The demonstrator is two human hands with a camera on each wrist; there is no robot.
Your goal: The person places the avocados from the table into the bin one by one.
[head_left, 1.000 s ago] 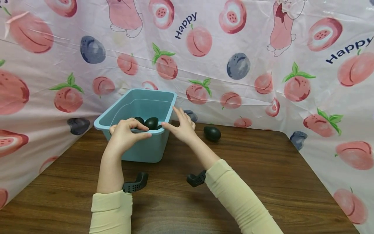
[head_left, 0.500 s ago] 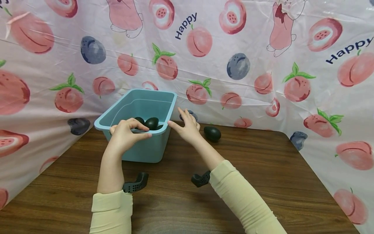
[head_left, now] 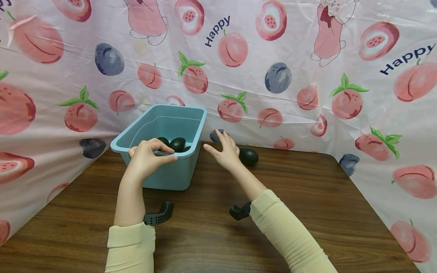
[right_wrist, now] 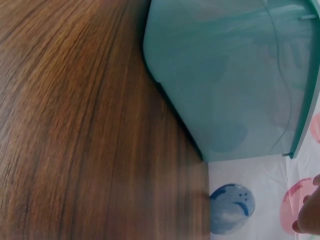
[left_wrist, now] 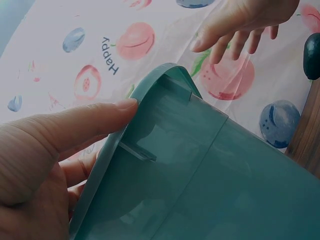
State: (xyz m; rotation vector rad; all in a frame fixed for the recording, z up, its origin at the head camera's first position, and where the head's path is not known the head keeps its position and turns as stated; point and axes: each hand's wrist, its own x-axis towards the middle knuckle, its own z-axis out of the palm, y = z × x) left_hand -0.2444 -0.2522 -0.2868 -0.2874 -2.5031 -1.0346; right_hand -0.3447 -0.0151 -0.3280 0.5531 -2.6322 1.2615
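Note:
My left hand (head_left: 145,157) pinches the near rim of a light blue plastic bin (head_left: 167,174). In the left wrist view its thumb (left_wrist: 110,117) lies on the outside of the rim near a corner. Inside the bin sit several dark green avocados (head_left: 177,145), partly hidden by the left hand and the rim. My right hand (head_left: 227,152) hovers just right of the bin, fingers spread and holding nothing. Behind it another avocado (head_left: 250,157) lies on the table, partly covered by that hand in the head view. Only a bit of the right fingers (right_wrist: 310,215) shows in the right wrist view.
The bin stands at the back left of a brown wooden table (head_left: 307,212). A fruit-print curtain (head_left: 252,76) hangs behind the table and along both sides. Black wrist straps (head_left: 159,215) stick out from the sleeves.
My right hand has let go of the bin's right front rim and moved right, toward the avocado on the table. The left hand stays where it was on the rim.

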